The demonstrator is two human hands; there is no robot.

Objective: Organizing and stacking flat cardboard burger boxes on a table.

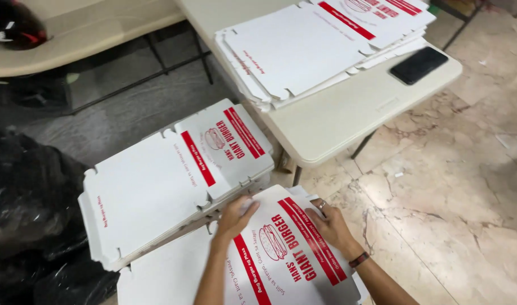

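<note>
Hands on a flat box blank

Head view: a flat white box blank (281, 254) with red print is held low in the middle, over more blanks. The left hand (234, 217) is pressed on its upper edge, fingers bent. The right hand (329, 226) is gripping its right edge, fingers curled. A stack (157, 186) is seen just beside, at upper left. On the table (337, 113) another stack (303, 45) and a black phone (419, 65) are lying.

Flat white-and-red cartons (281, 248) stacked low (168, 181) and on table (303, 45); dark phone screen (419, 65).
</note>
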